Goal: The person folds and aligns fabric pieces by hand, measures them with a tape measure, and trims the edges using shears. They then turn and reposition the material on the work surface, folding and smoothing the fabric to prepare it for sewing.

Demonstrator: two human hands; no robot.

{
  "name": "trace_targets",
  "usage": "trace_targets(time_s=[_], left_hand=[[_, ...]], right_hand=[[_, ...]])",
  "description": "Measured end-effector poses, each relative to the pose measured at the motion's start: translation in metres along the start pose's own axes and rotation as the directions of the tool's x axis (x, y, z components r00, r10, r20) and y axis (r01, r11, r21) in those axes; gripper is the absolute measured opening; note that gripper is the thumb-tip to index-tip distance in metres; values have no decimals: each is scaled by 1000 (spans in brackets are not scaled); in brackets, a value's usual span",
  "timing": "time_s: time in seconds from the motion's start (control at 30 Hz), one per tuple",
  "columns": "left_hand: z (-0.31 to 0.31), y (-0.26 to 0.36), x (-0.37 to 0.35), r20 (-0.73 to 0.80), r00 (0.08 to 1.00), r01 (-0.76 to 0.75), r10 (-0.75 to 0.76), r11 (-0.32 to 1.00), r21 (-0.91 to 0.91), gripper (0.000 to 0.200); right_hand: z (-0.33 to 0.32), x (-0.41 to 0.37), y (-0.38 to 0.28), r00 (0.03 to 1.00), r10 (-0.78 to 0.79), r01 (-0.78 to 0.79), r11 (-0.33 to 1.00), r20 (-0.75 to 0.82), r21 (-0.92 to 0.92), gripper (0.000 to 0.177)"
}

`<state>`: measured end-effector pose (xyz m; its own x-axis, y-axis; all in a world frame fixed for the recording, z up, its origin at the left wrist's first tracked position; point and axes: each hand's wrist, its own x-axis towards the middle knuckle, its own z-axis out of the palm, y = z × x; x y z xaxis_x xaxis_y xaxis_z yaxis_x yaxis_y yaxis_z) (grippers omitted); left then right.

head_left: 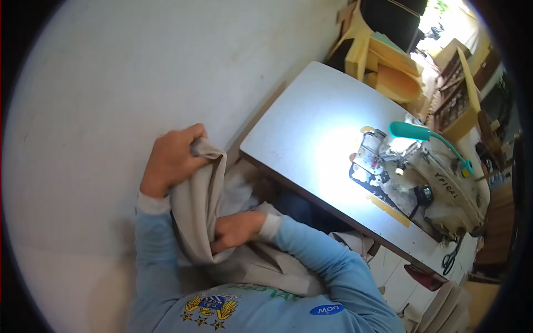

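Observation:
A large piece of beige fabric [202, 202] hangs in folds in front of my body and spreads over my lap. My left hand [172, 158] is raised near the wall, its fingers closed on the upper edge of the fabric. Lower down, my right hand [237, 230] is closed on a fold of the same fabric, with its fingertips partly hidden in the cloth. Both hands are left of the sewing table's near edge.
The white sewing table [294, 119] carries a sewing machine [444, 183] with a green lamp [410, 131] lighting the surface. Black scissors [451, 258] lie near its right edge. A pale wall [139, 66] stands close on the left. Yellow foam-like pieces [388, 64] are behind the table.

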<state>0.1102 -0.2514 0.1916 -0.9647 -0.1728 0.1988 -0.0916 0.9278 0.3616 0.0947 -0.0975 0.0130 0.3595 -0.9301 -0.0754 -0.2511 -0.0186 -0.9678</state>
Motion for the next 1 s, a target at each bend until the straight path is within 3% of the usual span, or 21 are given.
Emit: trace_targets(time_s=[0.03,0.07,0.1,0.13,0.17,0.23,0.27,0.3,0.33,0.4,0.43,0.5,0.53,0.57,0.63,0.7,0.77,0.87,0.9,0.93,1.0], left_hand=[[9,-1,-3,-16,1000,13,-14,999,-34,26],[15,0,-6,-32,999,23,-25,997,-70,27],[18,0,-10,-17,1000,-4,3,997,-79,29],[21,1,-15,-6,1000,-28,28,996,-89,30],[25,4,-18,0,999,-48,49,993,-104,32],[50,15,-15,-97,963,-262,252,958,-113,36],[61,19,-13,-148,926,-363,347,926,-101,38],[67,19,-14,-78,942,-336,327,923,-187,41],[69,14,-17,31,958,-266,285,923,-276,39],[72,-8,-26,248,944,-100,217,906,-410,36],[81,-21,-35,267,940,-75,210,895,-440,34],[105,-41,-54,323,927,-9,194,869,-495,31],[117,-43,-59,295,943,39,155,828,-559,31],[129,-42,-63,269,956,81,115,780,-621,31],[133,-23,-52,187,977,60,98,722,-690,31],[121,9,-55,94,989,-12,111,705,-709,31],[108,8,-53,120,971,-46,204,662,-748,27],[104,-19,-48,179,935,-72,306,658,-750,23],[112,-32,-51,220,919,-61,329,667,-743,22],[131,-47,-57,254,937,45,240,638,-769,22],[185,-86,-74,333,941,244,64,551,-798,22]], right_hand=[[-15,-27,1,989,90,-92,996,-114,-12,56],[-30,-63,-4,940,87,-128,987,-331,-102,64],[-45,-99,-10,843,80,-197,966,-532,-167,73],[-52,-127,-29,653,-71,-258,915,-754,-311,82],[-54,-133,-52,626,-158,-133,943,-763,-304,88],[-58,-130,-88,553,-318,127,946,-770,-300,100],[-56,-118,-81,514,-423,69,887,-746,-456,96],[-60,-122,-82,550,-360,-10,899,-754,-437,88],[-65,-126,-85,577,-298,-88,903,-761,-421,79],[-67,-149,-90,528,-256,-211,884,-809,-418,64],[-65,-159,-91,510,-230,-269,873,-829,-408,56],[-59,-170,-96,537,-268,-145,905,-800,-400,50],[-53,-172,-100,544,-282,-81,920,-791,-384,47],[-46,-171,-109,609,-254,-157,890,-752,-428,62],[-38,-156,-115,515,-453,-174,776,-727,-607,82],[-40,-137,-83,520,-496,-103,772,-696,-627,80],[-44,-127,-42,622,-375,-34,864,-687,-502,69],[-40,-142,-48,660,-339,-344,656,-670,-672,48],[-41,-147,-50,596,-392,-375,635,-701,-675,39],[-45,-153,-52,527,-440,-407,621,-728,-670,30],[-52,-164,-63,267,-525,-442,679,-808,-587,20]])
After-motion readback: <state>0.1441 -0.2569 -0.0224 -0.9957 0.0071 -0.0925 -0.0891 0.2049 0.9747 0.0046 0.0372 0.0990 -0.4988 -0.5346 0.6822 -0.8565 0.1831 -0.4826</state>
